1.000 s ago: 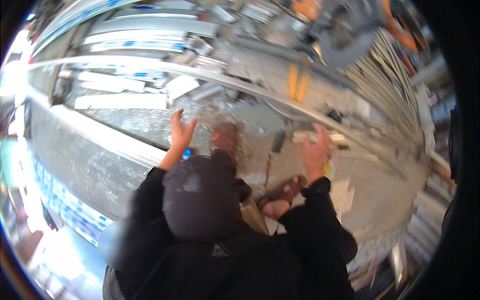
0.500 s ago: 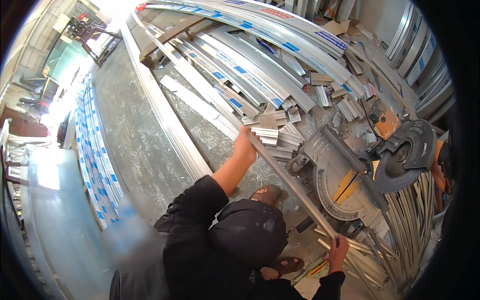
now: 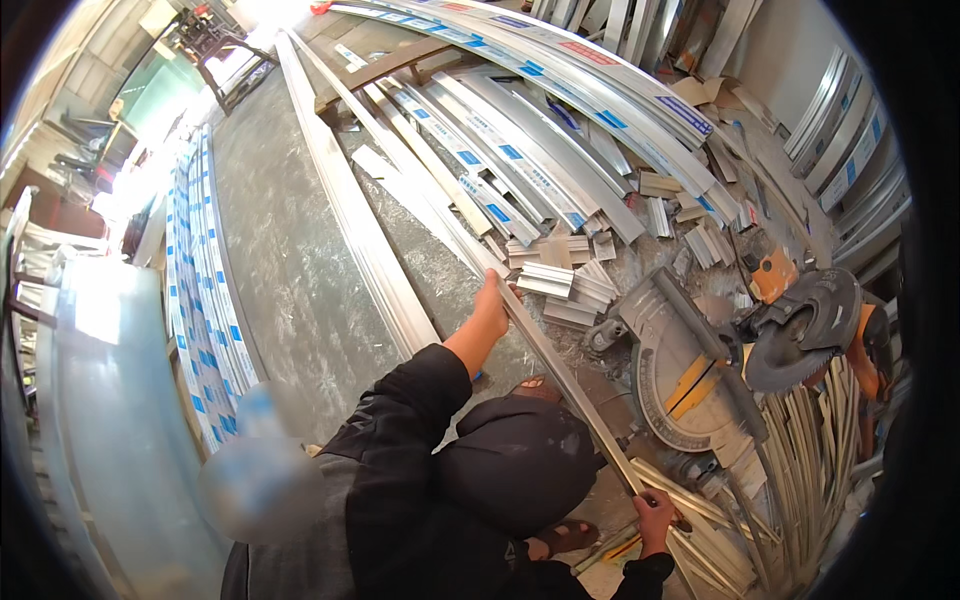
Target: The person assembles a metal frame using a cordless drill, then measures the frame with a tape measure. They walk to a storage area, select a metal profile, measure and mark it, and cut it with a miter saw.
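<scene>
Near the frame's centre, my left hand (image 3: 490,303) curls its fingers round a long metal bar (image 3: 570,388); at lower right my right hand (image 3: 655,518) grips it too, the bar slanting down between them.

A pale, glossy sheet (image 3: 115,400) shows at far left, near blue-and-white wrapped bars (image 3: 205,290). Short metal offcuts (image 3: 545,280) (some overlapping) lie on the grey floor (image 3: 280,220); a brown beam (image 3: 385,70) sits farther off; profiles (image 3: 838,145) lean at upper right.

Head-worn left fisheye; looks down, forward; left hand (image 3: 488,306), right hand (image 3: 655,518) near; floor (image 3: 275,225) farther
</scene>
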`<action>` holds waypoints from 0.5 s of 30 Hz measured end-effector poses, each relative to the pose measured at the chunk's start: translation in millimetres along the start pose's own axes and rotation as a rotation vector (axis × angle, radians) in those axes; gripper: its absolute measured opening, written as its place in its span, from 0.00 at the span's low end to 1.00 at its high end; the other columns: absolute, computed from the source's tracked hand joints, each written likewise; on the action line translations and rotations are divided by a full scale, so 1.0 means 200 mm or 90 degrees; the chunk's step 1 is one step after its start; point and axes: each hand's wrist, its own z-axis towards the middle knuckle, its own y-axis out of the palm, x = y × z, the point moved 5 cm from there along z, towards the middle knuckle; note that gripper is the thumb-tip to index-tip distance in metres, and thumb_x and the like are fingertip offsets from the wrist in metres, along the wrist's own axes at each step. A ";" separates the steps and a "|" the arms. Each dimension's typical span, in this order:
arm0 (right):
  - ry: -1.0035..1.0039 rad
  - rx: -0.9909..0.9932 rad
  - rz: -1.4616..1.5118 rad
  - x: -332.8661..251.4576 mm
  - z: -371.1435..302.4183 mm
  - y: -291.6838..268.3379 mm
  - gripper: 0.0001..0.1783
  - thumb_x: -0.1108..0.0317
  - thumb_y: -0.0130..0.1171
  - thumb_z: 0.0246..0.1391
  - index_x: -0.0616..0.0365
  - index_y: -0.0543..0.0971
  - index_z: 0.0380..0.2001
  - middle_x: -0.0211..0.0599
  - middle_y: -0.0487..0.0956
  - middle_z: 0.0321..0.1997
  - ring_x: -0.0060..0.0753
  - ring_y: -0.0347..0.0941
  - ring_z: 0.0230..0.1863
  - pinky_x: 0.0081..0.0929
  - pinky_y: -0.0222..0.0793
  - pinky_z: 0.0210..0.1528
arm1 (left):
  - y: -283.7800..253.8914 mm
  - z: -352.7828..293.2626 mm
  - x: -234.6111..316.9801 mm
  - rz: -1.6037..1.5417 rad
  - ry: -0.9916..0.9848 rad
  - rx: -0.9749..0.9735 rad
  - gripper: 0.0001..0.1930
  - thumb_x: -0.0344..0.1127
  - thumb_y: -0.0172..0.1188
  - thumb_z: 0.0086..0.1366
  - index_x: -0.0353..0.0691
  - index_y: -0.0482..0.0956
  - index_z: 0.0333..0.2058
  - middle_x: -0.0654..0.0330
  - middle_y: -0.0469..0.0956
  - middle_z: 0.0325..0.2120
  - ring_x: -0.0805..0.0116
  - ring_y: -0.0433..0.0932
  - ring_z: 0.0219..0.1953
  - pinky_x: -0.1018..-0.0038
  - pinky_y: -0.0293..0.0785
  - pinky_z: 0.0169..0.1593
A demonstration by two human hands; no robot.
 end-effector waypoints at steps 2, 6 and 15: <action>0.003 0.027 -0.007 -0.02 -0.01 -0.03 0.15 0.71 0.66 0.52 0.67 0.78 0.41 0.40 0.75 0.36 0.34 0.75 0.32 0.36 0.71 0.34 | -0.04 -0.03 0.03 0.088 0.027 0.098 0.27 0.54 0.51 0.72 0.36 0.64 0.56 0.52 0.73 0.47 0.60 0.77 0.45 0.62 0.76 0.45; -0.031 0.061 0.037 -0.03 -0.04 -0.09 0.13 0.73 0.64 0.54 0.67 0.77 0.42 0.40 0.73 0.37 0.33 0.74 0.31 0.37 0.71 0.31 | -0.07 -0.14 0.20 0.295 0.362 0.262 0.31 0.51 0.53 0.72 0.33 0.62 0.63 0.49 0.68 0.59 0.62 0.71 0.57 0.65 0.71 0.53; -0.207 0.039 0.020 -0.01 -0.16 -0.15 0.09 0.78 0.59 0.55 0.70 0.75 0.39 0.39 0.75 0.28 0.31 0.77 0.23 0.29 0.74 0.26 | 0.10 -0.26 0.08 -0.020 0.131 -0.055 0.17 0.47 0.49 0.75 0.36 0.70 0.48 0.59 0.74 0.34 0.66 0.74 0.33 0.66 0.75 0.39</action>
